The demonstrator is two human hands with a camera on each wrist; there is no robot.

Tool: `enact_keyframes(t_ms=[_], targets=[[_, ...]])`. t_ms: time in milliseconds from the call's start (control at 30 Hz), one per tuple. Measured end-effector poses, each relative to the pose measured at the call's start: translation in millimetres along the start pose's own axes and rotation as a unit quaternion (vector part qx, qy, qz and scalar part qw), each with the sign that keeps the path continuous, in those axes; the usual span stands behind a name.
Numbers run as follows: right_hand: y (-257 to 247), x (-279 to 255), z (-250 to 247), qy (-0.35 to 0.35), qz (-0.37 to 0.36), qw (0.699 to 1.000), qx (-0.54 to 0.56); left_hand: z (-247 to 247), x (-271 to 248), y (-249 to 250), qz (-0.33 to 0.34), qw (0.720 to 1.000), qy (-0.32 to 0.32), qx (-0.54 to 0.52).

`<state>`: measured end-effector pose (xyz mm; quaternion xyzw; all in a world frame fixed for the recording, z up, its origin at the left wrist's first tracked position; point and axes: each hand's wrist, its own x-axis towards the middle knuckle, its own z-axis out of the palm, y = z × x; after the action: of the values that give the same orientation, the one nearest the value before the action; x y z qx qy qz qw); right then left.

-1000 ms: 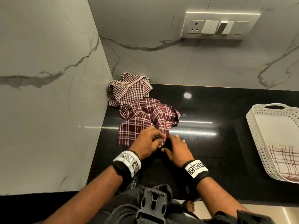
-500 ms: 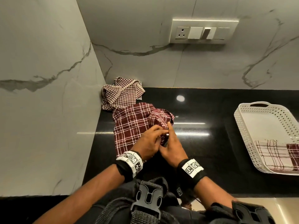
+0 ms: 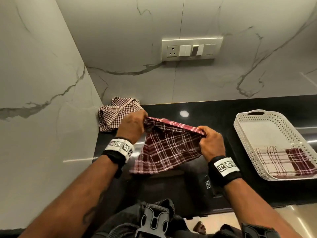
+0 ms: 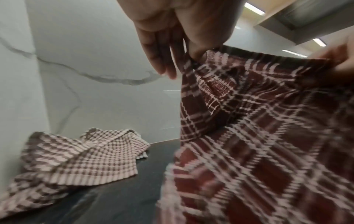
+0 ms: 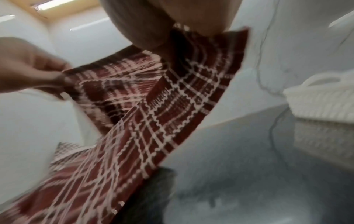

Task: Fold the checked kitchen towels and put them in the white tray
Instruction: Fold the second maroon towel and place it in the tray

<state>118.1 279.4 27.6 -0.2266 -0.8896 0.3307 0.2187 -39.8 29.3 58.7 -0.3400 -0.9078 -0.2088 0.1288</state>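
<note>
A dark red checked towel hangs in the air above the black counter, stretched between both hands. My left hand pinches its upper left corner and my right hand pinches the upper right corner. The left wrist view shows the towel up close, pinched under the thumb of my left hand. In the right wrist view the same towel drapes down from my right hand. A small-check towel lies crumpled in the counter's back left corner. The white tray at the right holds one folded checked towel.
Marble walls close the counter at the left and back. A switch plate sits on the back wall. The counter's front edge runs near my body. The tray's far half is bare.
Both hands have lifted the dark red towel off the counter and moved apart, spreading its top edge. The small-check towel has stayed in the corner.
</note>
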Motion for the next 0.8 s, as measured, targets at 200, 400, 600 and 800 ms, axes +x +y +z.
enact_keyframes(t_ms=[200, 400, 600, 800], targets=[[4, 17, -44, -0.142, -0.052, 0.987, 0.05, -14, -1, -45, -0.013, 0.998, 0.009, 0.064], [-13, 98, -70, -0.156, -0.039, 0.985, -0.068, -49, 44, -57, 0.039, 0.974, -0.154, 0.163], [-88, 142, -130, -0.037, -0.166, 0.979, -0.113, -145, 100, -55, -0.083, 0.973, -0.004, 0.216], [-111, 137, -191, 0.074, -0.236, 0.968, -0.027, -213, 82, -4, -0.121, 0.964, 0.214, 0.103]])
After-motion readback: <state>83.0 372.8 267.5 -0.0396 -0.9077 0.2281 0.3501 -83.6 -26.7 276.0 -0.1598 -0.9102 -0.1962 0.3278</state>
